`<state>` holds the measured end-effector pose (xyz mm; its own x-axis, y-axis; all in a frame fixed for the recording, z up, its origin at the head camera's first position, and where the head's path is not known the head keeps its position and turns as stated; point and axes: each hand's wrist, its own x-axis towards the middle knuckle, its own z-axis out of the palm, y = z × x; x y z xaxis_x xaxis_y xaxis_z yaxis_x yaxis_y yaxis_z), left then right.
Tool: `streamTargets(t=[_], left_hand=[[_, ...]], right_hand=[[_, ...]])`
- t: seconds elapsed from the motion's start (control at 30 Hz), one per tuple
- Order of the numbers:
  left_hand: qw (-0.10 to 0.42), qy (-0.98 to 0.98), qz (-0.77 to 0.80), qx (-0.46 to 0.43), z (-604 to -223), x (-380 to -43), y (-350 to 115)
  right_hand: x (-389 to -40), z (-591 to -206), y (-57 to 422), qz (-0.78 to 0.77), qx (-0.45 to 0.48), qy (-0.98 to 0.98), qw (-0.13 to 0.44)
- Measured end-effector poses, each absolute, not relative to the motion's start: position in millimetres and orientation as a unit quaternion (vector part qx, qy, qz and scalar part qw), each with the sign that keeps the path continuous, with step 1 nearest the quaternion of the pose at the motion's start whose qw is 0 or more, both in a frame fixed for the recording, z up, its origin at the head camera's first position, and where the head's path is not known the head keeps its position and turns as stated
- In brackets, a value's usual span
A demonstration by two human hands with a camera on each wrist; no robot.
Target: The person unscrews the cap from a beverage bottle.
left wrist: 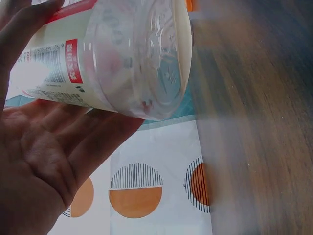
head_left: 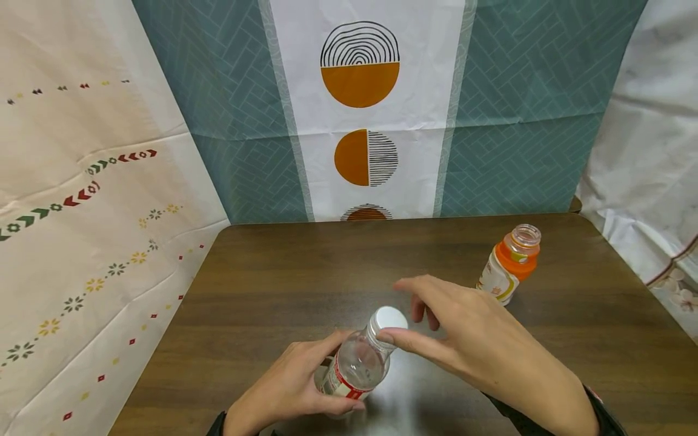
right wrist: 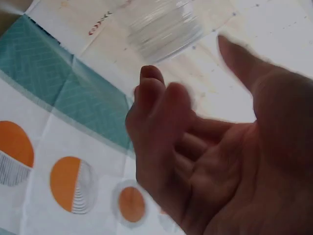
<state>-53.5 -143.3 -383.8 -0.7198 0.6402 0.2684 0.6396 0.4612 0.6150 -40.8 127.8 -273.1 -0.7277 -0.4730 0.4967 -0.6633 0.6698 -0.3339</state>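
A clear plastic bottle [head_left: 360, 363] with a red-and-cream label and a white cap [head_left: 391, 318] leans to the right in the head view. My left hand [head_left: 297, 381] grips it around the label, thumb on the near side and fingers on the far side. The left wrist view shows the bottle's base [left wrist: 168, 58] and its barcode label close up. Beside the cap is my right hand [head_left: 463, 327], fingers parted from the thumb and nothing between them. Its thumb [right wrist: 239, 58] overlaps the bottle neck in the head view, but stands apart from the blurred bottle in the right wrist view.
An orange-and-white labelled jar [head_left: 509, 263] without a lid stands behind my right hand, on the right side of the brown wooden table [head_left: 262, 278]. Patterned cloths [head_left: 245, 121] hang along the table's back and sides.
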Motion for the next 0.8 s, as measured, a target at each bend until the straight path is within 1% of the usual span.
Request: streamTargets(t=[0.17, 0.3, 0.57, 0.8], left_hand=[[-0.023, 0.863, 0.346, 0.367, -384.6, -54.0, -141.6], [-0.037, 0.869, 0.338, 0.36, -385.4, -54.1, -140.8], [-0.039, 0.879, 0.323, 0.348, -388.4, -52.7, -140.7], [-0.049, 0.881, 0.312, 0.351, -388.8, -54.8, -140.7]], right_hand=[[-33.3, -275.1, 114.8, 0.22, 0.227, -0.923, 0.218], [-33.0, -282.0, 101.9, 0.183, 0.182, -0.938, 0.233], [-40.7, -290.5, 93.0, 0.187, 0.198, -0.935, 0.225], [-45.3, -293.5, 94.8, 0.19, 0.217, -0.928, 0.235]])
